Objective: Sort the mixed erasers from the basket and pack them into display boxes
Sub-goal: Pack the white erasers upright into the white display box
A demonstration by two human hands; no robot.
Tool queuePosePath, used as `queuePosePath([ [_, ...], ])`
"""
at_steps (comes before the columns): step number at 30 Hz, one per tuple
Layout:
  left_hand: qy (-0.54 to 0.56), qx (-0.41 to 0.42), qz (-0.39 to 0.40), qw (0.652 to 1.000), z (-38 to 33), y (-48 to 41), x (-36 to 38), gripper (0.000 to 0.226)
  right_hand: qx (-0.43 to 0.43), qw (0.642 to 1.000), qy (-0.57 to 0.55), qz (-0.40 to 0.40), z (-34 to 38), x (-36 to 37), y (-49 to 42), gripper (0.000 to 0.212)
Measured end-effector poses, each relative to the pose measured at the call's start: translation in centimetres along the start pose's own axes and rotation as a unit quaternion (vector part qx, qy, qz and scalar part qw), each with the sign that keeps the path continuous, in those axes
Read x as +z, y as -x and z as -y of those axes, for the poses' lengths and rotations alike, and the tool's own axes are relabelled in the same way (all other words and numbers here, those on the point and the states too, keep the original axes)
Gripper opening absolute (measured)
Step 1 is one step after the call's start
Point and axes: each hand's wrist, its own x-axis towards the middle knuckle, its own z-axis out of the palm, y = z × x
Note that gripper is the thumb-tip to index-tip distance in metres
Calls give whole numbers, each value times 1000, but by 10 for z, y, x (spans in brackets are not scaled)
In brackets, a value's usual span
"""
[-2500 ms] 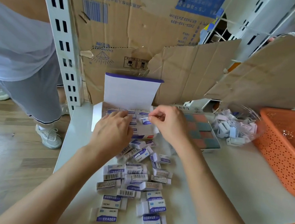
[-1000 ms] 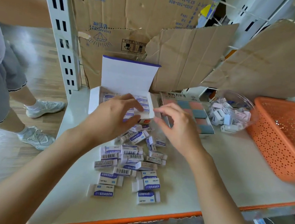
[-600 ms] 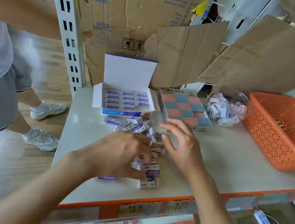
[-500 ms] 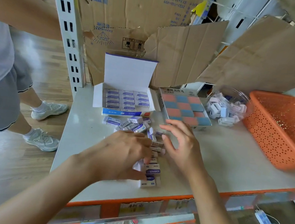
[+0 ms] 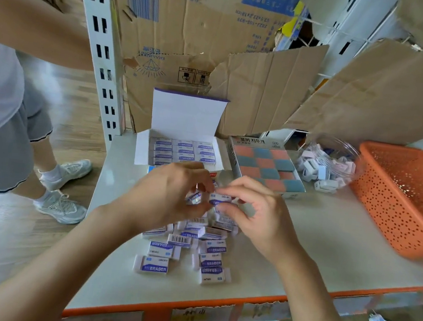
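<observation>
Only the person's two arms and hands show, at the bottom of the view. The left hand [image 5: 171, 198] and the left forearm [image 5: 72, 263] are bare from the fingers down to the bottom left corner. The skin is smooth and the forearm slim, drawn broader near the corner by the wide lens. A small bump of bone stands out at the left wrist [image 5: 110, 217]. The right hand [image 5: 259, 219] and the right forearm [image 5: 307, 300] are bare likewise, with knuckles and faint tendon lines on the back of the hand. The fingertips are a little blurred, so the nails cannot be made out.
</observation>
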Motion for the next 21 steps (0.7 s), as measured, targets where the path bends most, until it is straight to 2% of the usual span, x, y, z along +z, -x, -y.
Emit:
queuePosePath([
  [5,-19,-26,-29,999,14,-11,-1,16,-8,997,74,38,-11,4,-25,24],
  [8,-20,-87,-75,993,23,-18,-1,31,31,993,114,27,-20,6,-44,18],
  [10,-34,-140,-89,986,31,-24,0,33,66,987,145,28,-28,7,-56,17],
  [14,-101,-217,-42,970,48,-35,6,34,101,978,170,65,-40,16,-77,19],
  [17,-142,-230,-8,963,57,-38,14,33,110,968,186,126,-44,22,-92,20],
  [21,-152,-237,-18,959,60,-39,18,33,121,958,176,193,-45,22,-104,21],
])
